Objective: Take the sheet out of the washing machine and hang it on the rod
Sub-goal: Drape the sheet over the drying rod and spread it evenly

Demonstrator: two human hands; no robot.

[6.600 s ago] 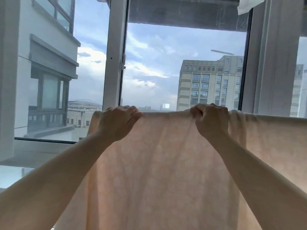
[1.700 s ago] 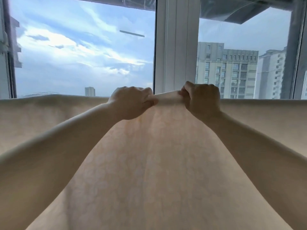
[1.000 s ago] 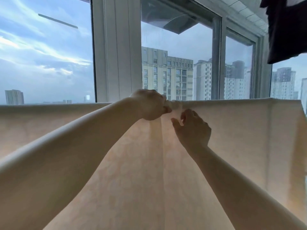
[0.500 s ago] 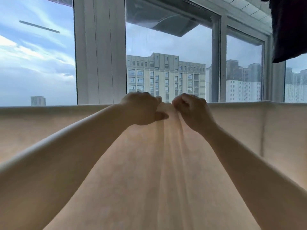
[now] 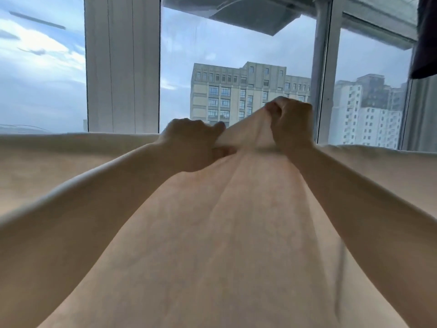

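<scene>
Your left hand (image 5: 194, 143) and right hand (image 5: 289, 125) are both raised in front of you, each with its grip clamped on the top edge of the sheet (image 5: 212, 233). The left pinches the cloth with fingers curled over the fold; the right has bunched a peak of fabric and lifted it higher than the rest of the edge, so the cloth between your hands slopes up toward the right.

The sheet fills the whole lower part of the view, hanging in a pale, peach-tinted drape with soft creases running down from your hands. Its top edge runs level to the left and right, and both ends are cut off by the frame. The rod itself is hidden under the fold, so you cannot see what the cloth rests on.

Behind it stands a window frame (image 5: 121, 65), with sky and an apartment block (image 5: 238, 95) beyond the glass. A dark cloth (image 5: 425, 36) hangs at the upper right, mostly cut off.
</scene>
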